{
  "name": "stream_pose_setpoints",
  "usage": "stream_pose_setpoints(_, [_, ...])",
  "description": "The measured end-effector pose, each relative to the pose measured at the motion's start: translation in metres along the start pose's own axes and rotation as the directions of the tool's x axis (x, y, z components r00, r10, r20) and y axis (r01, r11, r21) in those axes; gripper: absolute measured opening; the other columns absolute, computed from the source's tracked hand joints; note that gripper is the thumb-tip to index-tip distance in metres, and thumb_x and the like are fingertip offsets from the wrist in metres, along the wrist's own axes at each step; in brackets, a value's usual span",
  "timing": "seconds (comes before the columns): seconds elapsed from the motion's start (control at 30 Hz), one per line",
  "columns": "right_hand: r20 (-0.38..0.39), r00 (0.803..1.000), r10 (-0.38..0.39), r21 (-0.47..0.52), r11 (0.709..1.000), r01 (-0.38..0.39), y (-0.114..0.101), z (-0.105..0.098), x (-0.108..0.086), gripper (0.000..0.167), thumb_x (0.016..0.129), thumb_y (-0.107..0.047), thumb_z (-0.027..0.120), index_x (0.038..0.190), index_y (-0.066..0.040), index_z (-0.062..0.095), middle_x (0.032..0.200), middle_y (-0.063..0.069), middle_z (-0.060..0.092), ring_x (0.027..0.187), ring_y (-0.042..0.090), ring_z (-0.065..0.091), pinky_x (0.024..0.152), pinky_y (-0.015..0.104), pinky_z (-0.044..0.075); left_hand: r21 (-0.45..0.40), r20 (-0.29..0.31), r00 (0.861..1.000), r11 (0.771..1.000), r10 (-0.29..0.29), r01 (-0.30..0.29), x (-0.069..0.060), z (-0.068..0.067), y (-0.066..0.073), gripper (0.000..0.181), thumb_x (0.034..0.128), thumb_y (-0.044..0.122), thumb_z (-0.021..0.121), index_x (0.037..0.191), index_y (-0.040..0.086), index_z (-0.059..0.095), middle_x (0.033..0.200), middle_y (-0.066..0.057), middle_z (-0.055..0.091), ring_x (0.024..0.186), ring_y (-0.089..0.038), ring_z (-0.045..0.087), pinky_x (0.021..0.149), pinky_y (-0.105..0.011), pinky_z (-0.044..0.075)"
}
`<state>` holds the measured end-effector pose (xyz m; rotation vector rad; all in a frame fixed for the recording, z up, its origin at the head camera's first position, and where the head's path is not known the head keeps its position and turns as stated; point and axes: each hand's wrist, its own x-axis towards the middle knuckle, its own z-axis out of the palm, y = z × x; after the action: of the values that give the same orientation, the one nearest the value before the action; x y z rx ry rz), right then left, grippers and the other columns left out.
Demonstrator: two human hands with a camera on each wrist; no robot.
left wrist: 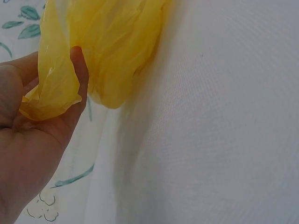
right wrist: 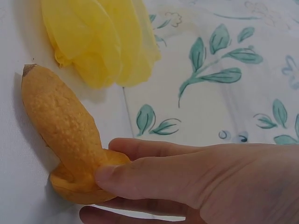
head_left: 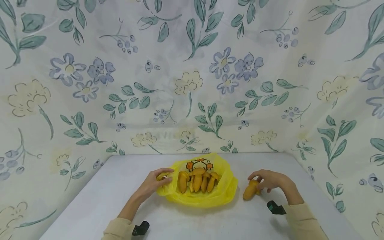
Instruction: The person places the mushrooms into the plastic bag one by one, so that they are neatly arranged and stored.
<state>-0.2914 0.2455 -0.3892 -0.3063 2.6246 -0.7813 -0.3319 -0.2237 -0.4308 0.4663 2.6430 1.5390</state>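
A yellow plastic bag (head_left: 204, 201) lies spread open on the white table, with several brown mushrooms (head_left: 197, 182) side by side in its mouth. At the bag's left side, my left hand (head_left: 151, 182) holds a gathered fold of the plastic between thumb and fingers; the left wrist view shows this fold (left wrist: 56, 88) up close. To the right of the bag, a single thick-stemmed mushroom (head_left: 249, 192) rests on the table. My right hand (head_left: 271, 180) pinches it at the cap end, thumb on top, while the stem points toward the bag in the right wrist view.
The white table (head_left: 210, 223) has its far edge against a hanging cloth (head_left: 168, 100) with leaf and flower prints, which also rises along both sides. Black devices stick out near the left wrist (head_left: 141, 228) and the right wrist (head_left: 275, 207).
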Motion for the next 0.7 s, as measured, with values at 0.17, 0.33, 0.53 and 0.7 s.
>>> stream_pose_setpoints(0.17, [0.004,1.0,0.0,-0.005,1.0,0.0,-0.0002,-0.0041,0.0009,0.041,0.089,-0.002,0.066,0.129,-0.011,0.061,0.121,0.02,0.061,0.087,0.022,0.061,0.069,0.036,0.059,0.009,-0.003,1.0,1.0,0.002,-0.002,0.0017,-0.0026,0.0018,0.041,0.0914,0.028,0.069,0.128,0.013,0.063,0.142,-0.014,0.054,0.128,-0.031,0.049,0.104,-0.043,0.046])
stream_pose_setpoints(0.33, [-0.005,1.0,0.012,-0.001,1.0,-0.012,0.0028,-0.0075,0.0022,0.041,0.089,-0.003,0.067,0.129,-0.012,0.061,0.123,0.021,0.06,0.09,0.023,0.061,0.071,0.036,0.059,0.005,-0.01,1.0,1.0,0.003,-0.003,0.0029,-0.0047,0.0048,0.04,0.091,0.028,0.07,0.128,0.013,0.063,0.143,-0.015,0.053,0.119,-0.028,0.055,0.1,-0.039,0.049])
stream_pose_setpoints(0.53, [0.003,1.0,0.016,0.012,1.0,-0.016,0.0058,-0.0061,0.0023,0.041,0.089,-0.005,0.067,0.129,-0.013,0.061,0.122,0.02,0.06,0.09,0.022,0.061,0.071,0.037,0.059,0.001,-0.015,1.0,1.0,-0.011,0.011,0.0022,-0.0042,0.003,0.04,0.0906,0.028,0.07,0.127,0.013,0.064,0.142,-0.015,0.054,0.117,-0.027,0.057,0.099,-0.038,0.049])
stream_pose_setpoints(0.7, [0.012,1.0,0.021,0.018,1.0,-0.021,0.0079,-0.0031,0.0018,0.041,0.089,-0.005,0.067,0.129,-0.011,0.06,0.12,0.019,0.061,0.089,0.021,0.061,0.071,0.037,0.059,-0.004,-0.006,1.0,1.0,-0.012,0.012,0.0019,-0.0022,-0.001,0.04,0.0901,0.029,0.071,0.126,0.013,0.064,0.14,-0.014,0.057,0.118,-0.027,0.057,0.101,-0.04,0.049])
